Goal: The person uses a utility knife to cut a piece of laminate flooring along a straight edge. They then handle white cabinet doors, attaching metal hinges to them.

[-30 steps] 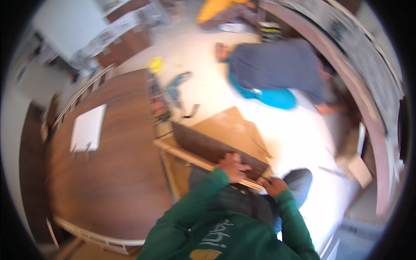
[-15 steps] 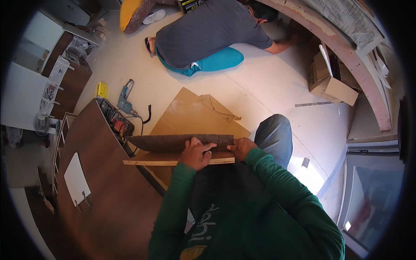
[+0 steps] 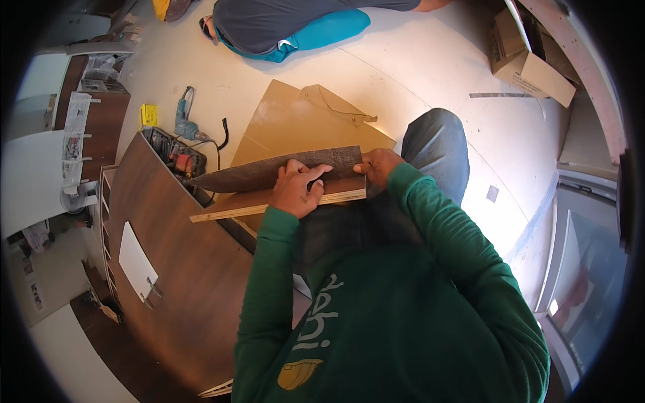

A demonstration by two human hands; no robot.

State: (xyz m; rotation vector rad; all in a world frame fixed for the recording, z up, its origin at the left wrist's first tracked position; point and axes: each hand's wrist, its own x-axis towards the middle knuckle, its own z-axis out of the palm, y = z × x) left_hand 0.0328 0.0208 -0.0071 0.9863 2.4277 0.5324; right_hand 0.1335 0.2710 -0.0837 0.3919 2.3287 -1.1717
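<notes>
A plywood board (image 3: 228, 213) with a brown face and pale layered edge lies crosswise in front of me. Along its far side stands a thin brown laminate strip (image 3: 248, 176), tilted up from the board, its left end tapering to a point. My left hand (image 3: 295, 190) reaches over the board's near edge, with fingers closed against the strip and the index finger pointing right. At the right end, my right hand (image 3: 381, 166) pinches the strip's corner, thumb on the near face; its other fingers are mostly hidden.
Cardboard (image 3: 269, 121) covers the floor beyond the board. Left of it are a corded drill (image 3: 185, 119), a yellow box (image 3: 148, 115) and an open tool case (image 3: 176, 153). A large brown panel (image 3: 181, 269) with a white plate (image 3: 138, 258) lies left. A co-worker (image 3: 282, 27) crouches ahead; a cardboard box (image 3: 531, 70) stands far right.
My view has tilted, so the scene sits higher in the picture. The board now slants up toward the right. Both hands keep their places on the strip.
</notes>
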